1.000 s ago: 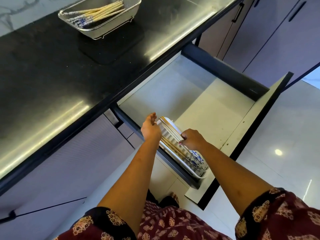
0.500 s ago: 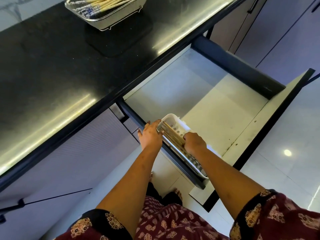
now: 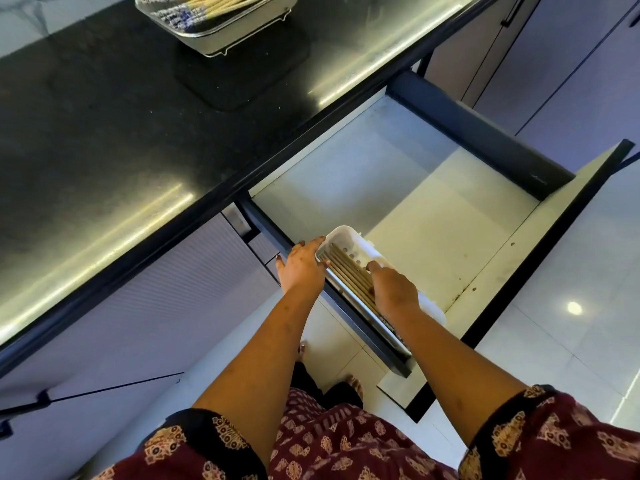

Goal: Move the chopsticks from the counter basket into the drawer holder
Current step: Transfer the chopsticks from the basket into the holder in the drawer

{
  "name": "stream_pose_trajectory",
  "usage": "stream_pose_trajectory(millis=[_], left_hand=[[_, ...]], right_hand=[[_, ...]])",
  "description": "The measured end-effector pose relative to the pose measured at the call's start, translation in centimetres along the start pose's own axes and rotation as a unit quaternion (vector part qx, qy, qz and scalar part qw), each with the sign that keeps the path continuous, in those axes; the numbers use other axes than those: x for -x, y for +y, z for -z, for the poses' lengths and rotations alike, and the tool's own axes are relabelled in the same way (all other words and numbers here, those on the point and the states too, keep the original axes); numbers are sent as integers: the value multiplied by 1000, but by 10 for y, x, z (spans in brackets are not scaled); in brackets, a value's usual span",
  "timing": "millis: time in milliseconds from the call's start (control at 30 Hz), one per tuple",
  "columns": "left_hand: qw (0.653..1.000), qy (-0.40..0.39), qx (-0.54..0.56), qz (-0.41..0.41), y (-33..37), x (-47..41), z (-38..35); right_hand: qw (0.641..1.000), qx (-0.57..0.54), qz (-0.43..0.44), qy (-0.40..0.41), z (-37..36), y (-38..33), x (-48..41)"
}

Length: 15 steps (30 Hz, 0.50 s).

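Note:
A white slotted holder point(image 3: 350, 238) lies in the open drawer point(image 3: 450, 244), against its left wall. Several wooden chopsticks point(image 3: 348, 276) lie lengthwise inside it. My left hand point(image 3: 302, 269) rests with straight fingers against the holder's left side and far corner. My right hand point(image 3: 394, 289) lies flat over the chopsticks in the holder, its index finger reaching the right rim. On the black counter at the top, a metal mesh basket point(image 3: 242, 38) holds several more chopsticks point(image 3: 211, 2), partly cut off by the frame edge.
The black counter point(image 3: 104, 133) overhangs the back of the drawer. The drawer's dark right wall point(image 3: 485, 133) and its front panel point(image 3: 540, 271) bound the pale drawer floor. Purple cabinet doors stand at the upper right. My feet show on the tiled floor below.
My right hand has laid the chopsticks down into the holder and flattened over them. My left hand has come from beside the holder to touch its side. The view has tilted downward.

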<state>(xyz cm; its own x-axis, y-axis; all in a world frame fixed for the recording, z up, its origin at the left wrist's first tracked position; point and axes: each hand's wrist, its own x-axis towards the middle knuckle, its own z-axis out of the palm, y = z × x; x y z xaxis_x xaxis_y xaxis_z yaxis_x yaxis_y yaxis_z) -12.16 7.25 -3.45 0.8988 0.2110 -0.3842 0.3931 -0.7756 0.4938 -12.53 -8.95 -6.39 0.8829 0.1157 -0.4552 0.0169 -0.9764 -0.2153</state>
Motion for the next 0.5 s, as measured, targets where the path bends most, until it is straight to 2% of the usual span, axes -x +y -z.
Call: stream_pose_trajectory(millis=[300,500], left_hand=[[1000,-3,-6,-1,0,1,1],[1000,-7,-15,-4,-1,0,1]], right_hand=[[991,131,12,20,0,-8,5],[989,144,7,28,2,-6,8]])
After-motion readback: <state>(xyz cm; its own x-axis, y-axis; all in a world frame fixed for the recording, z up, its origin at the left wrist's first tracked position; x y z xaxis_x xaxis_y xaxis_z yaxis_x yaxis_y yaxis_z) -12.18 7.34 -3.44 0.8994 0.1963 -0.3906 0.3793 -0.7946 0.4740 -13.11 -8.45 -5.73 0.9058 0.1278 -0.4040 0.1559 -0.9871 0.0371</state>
